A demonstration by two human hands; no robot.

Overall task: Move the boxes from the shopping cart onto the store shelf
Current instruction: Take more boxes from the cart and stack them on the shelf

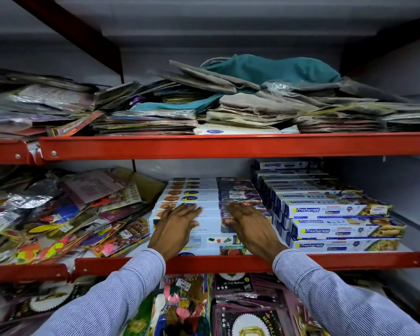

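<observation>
Head cam looks straight into a red shelf rack, and both hands are flat on a stack of white cling film boxes (pixel 199 215) in the lower middle of the frame. Neither hand is gripping anything: the left hand (pixel 174 229) lies palm-down with fingers spread on the left half of the stack, and the right hand (pixel 249 225) does the same on the right half, over the boxes' dark printed ends. Fingers are loose and extended, just pressing on the box tops. Blue-and-white striped sleeves (pixel 121 292) come in from the bottom corners.

So the boxes are on the middle shelf (pixel 349 260), stacked several deep and running back toward the rear wall, with the front ones right at the red shelf lip. Just beside them on the right sits a taller stepped stack of Freshwrapp boxes (pixel 335 209), blue and white with food photos.

Left of the cling film is a messy heap of party decoration packets (pixel 58 219), shiny and colourful. The top shelf across the upper frame holds flat dusty packets with a teal cloth bag (pixel 272 69) on top. Below the hands, at the bottom middle, are foil balloon packs (pixel 235 284).
</observation>
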